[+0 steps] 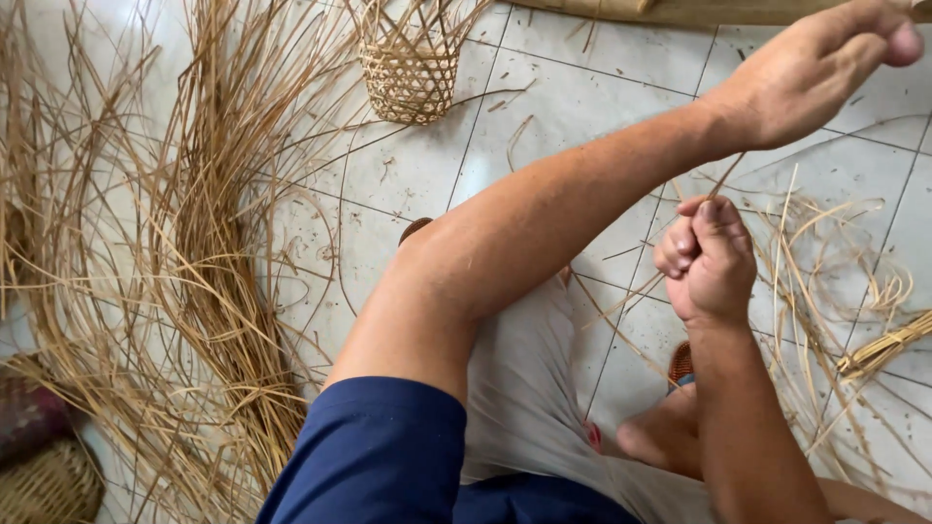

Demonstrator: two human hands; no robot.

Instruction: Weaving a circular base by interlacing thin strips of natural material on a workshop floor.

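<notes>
My right hand (709,260) is clenched on a thin reed strip (726,175); my left hand (811,68) pinches its upper end, keeping it taut above the tiled floor (582,97).

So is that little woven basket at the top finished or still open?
Unfinished: the small woven basket has loose strands sticking up from its rim.

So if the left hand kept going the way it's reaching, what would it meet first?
Probably nothing close: the left hand points up and right, toward the picture's corner, over bare floor tile. Depth is unclear.
</notes>
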